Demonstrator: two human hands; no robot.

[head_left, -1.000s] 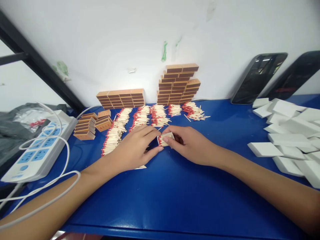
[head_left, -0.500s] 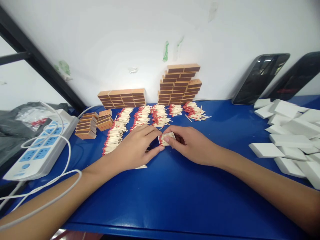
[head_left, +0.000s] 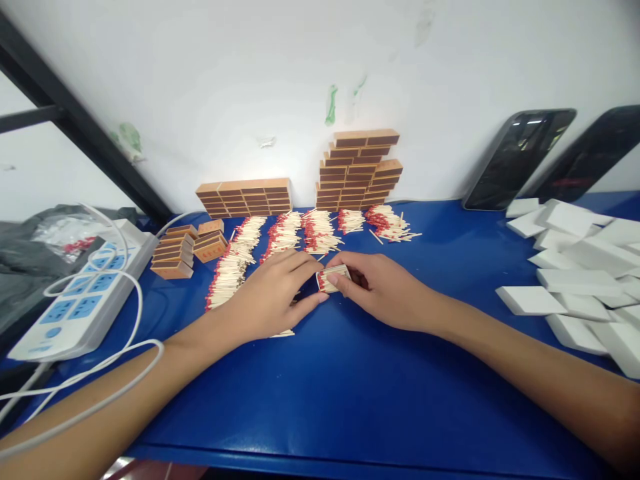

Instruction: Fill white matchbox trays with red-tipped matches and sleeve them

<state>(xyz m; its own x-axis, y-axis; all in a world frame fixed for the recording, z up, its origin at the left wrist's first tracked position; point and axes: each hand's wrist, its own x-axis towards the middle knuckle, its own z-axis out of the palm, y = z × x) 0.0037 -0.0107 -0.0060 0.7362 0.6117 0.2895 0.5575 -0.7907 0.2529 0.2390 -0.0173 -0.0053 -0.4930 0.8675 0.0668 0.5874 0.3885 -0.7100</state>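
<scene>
Head view: red print (head_left: 212, 251) on matchboxes (head_left: 173, 248) is too small to be read; the left hand (head_left: 285, 293) is half-curled, grip unclear, beside a match-filled tray (head_left: 319, 281) pinched by the right hand (head_left: 383, 290). Both poses are unchanged from earlier.

White wall (head_left: 225, 80), blue tabletop (head_left: 350, 400), black frame (head_left: 93, 137)

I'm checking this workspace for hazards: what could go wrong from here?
The right hand holds a small tray of matches, open on top; tilting it might spill them.
A white cable crosses in front of the left forearm and could snag if that arm moves.
The tall matchbox stack has stepped, uneven layers, so a knock might topple it.
</scene>
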